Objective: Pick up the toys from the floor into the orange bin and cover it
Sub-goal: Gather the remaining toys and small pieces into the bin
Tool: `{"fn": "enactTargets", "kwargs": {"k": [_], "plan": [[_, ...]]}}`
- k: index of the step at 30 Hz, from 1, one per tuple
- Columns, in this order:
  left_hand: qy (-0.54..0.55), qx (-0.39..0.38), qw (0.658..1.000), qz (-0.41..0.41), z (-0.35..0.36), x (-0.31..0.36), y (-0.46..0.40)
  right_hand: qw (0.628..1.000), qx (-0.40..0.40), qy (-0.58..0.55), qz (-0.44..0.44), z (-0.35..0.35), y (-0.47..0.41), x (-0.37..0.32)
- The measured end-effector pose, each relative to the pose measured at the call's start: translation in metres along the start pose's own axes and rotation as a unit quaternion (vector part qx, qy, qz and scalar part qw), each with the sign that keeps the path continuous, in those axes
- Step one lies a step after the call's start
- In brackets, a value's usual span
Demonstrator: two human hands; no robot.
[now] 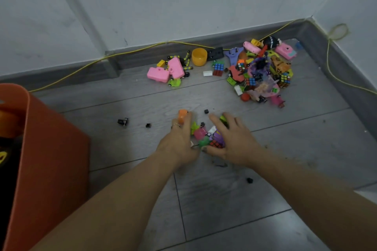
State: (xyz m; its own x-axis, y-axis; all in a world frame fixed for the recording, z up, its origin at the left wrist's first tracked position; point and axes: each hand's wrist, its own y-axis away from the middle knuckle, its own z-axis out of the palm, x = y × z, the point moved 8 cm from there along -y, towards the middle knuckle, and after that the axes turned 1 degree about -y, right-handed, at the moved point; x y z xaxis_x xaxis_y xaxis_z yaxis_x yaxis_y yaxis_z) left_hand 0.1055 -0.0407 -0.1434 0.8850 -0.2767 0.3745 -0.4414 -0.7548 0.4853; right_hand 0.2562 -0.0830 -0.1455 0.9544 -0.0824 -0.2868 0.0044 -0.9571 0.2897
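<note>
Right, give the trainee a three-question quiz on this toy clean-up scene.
1. True or false: the orange bin stands to the person's left.
2. What are the left hand and right hand gathering between them?
A. a small cluster of toys
B. the yellow cup
C. a lid
3. Where does the big toy pile lie?

Key: 1 true; 2 A; 3 by the far wall, towards the right corner.

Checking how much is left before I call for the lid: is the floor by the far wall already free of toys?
No, a large toy pile and two pink toy cameras still lie by the baseboard.
</note>
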Motion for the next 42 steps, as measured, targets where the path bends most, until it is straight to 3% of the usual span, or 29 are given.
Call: {"fn": "enactTargets", "kwargs": {"k": [6,16,21,29,35,38,42], "plan": [[-0.115,-0.061,0.990,0.053,-0.005,0.006,-0.012,0.994,0.014,0.073,-0.084,0.006,0.007,-0.020],[-0.296,0.005,0.947,0.121,0.005,0.025,0.000,0.980,0.086,0.140,-0.116,0.006,0.016,-0.015],[-0.293,0.050,0.945,0.133,0.012,0.033,0.005,0.968,0.094,0.189,-0.137,0.010,0.025,-0.012],[-0.296,0.045,0.942,0.152,0.022,0.030,0.005,0.962,0.135,0.182,-0.153,0.010,0.034,-0.010],[-0.242,0.032,0.963,0.111,0.009,0.018,0.008,0.978,0.157,0.091,-0.105,-0.002,0.036,0.000],[-0.153,0.058,0.982,0.097,-0.014,0.013,0.014,0.987,0.155,-0.014,-0.029,-0.010,0.036,0.012],[-0.171,0.109,0.974,0.099,-0.051,0.016,0.027,0.968,0.142,-0.191,0.079,-0.023,0.037,0.019]]}}
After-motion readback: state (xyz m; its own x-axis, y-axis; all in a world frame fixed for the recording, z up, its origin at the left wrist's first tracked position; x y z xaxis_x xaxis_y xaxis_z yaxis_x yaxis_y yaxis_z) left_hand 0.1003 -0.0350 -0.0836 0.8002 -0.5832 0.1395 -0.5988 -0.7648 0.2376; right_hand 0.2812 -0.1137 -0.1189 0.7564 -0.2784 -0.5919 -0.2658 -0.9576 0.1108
